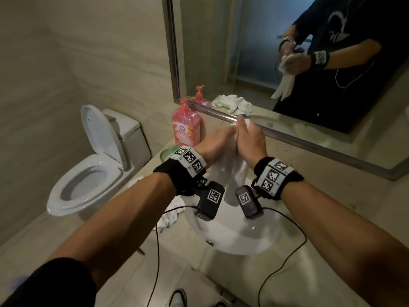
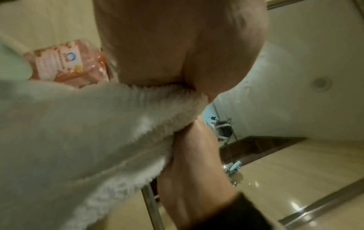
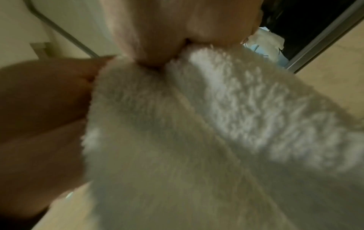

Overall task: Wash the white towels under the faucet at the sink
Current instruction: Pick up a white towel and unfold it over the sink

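My two hands meet above the white sink basin (image 1: 254, 238) with a white towel (image 1: 233, 171) caught between them. My left hand (image 1: 218, 140) grips its upper part from the left and my right hand (image 1: 249, 138) grips it from the right, while the rest hangs toward the basin. In the left wrist view the towel (image 2: 88, 132) runs out from under my left palm (image 2: 177, 46). The right wrist view shows the fluffy towel (image 3: 197, 132) bunched under my right palm (image 3: 167, 23). The faucet is hidden behind my hands.
Another white towel (image 1: 169, 217) lies crumpled on the counter left of the basin. A pink soap bottle (image 1: 186, 127) and a green dish (image 1: 167, 152) stand at the back left. A mirror (image 1: 287, 63) hangs behind, and an open toilet (image 1: 93, 171) stands to the left.
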